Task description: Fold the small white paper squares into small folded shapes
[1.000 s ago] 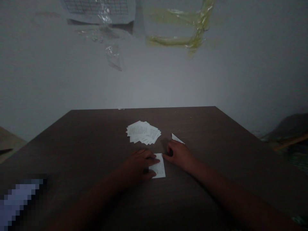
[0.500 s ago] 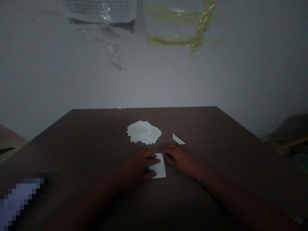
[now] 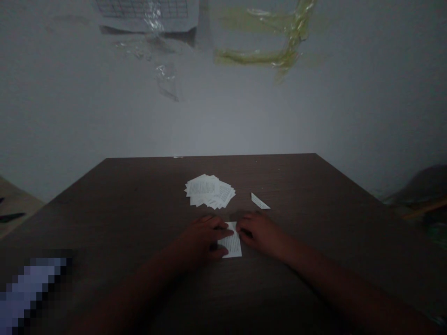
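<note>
A small printed paper slip (image 3: 233, 245) lies on the dark wooden table (image 3: 139, 204) in front of me. My left hand (image 3: 204, 236) lies over the slip's left side, fingers flat on it and thumb at its lower edge. My right hand (image 3: 260, 231) rests just right of the slip, fingers curled, fingertips at its upper right edge. Beyond the hands sits a fanned pile of similar printed slips (image 3: 209, 191). A folded white paper piece (image 3: 260, 201) lies to the right of the pile, just beyond my right hand.
A grey wall (image 3: 223, 116) rises behind the table's far edge, with taped plastic and a grid sheet (image 3: 143, 8) stuck high on it. A blurred pale object (image 3: 30, 291) sits at the lower left. Dim clutter (image 3: 419, 195) shows off the table's right side.
My right hand has drawn back from the folded paper piece toward the slip, leaving the folded piece fully uncovered. My left hand has stayed on the slip.
</note>
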